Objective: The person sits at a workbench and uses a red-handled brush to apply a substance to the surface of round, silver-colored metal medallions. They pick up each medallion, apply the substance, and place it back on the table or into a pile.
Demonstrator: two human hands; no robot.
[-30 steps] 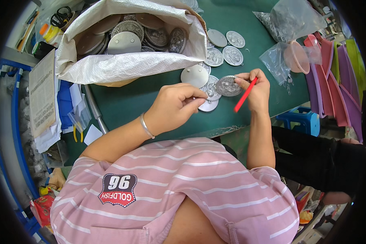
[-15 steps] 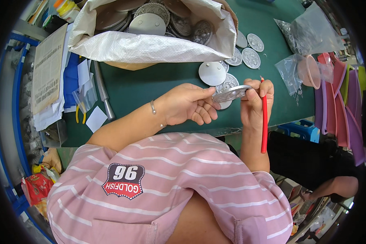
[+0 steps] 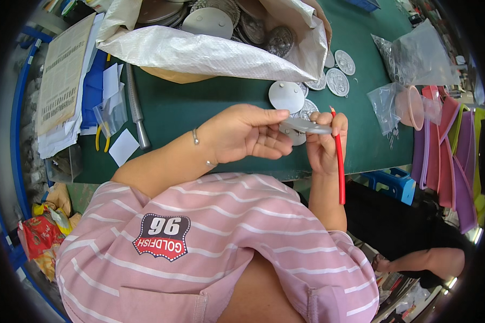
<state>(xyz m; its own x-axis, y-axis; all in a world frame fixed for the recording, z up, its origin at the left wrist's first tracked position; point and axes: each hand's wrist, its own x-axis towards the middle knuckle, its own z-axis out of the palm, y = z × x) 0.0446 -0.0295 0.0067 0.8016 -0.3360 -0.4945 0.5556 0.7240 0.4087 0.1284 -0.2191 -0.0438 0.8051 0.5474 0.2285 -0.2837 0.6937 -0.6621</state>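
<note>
Far left, a stack of printed papers (image 3: 64,81) lies along the edge of the green table (image 3: 199,107), with small yellow-handled pliers (image 3: 101,137) and a white paper square (image 3: 123,146) just beside it, and a metal rod (image 3: 134,110) running down the tabletop. Above them sits a big white woven sack (image 3: 210,51), mouth open, full of round metal discs (image 3: 237,21).

Now the middle: the left hand (image 3: 242,134), a thin bracelet at the wrist, is pinched shut on the near edge of a thin silver disc (image 3: 307,127), thumb on top, fingers beneath. The disc is held up off the table, nearly edge-on to the camera, right between both hands.

The right hand (image 3: 323,142) grips the disc's other edge with its fingertips and also clamps a red pencil (image 3: 339,159) (it hangs point-up, running down along the forearm).

Behind the hands, more discs (image 3: 286,96) lie flat on the table. Further right, clear plastic bags (image 3: 415,54), a pink bowl (image 3: 412,107), then purple and pink sheets (image 3: 447,161) stacked at the table's end.
</note>
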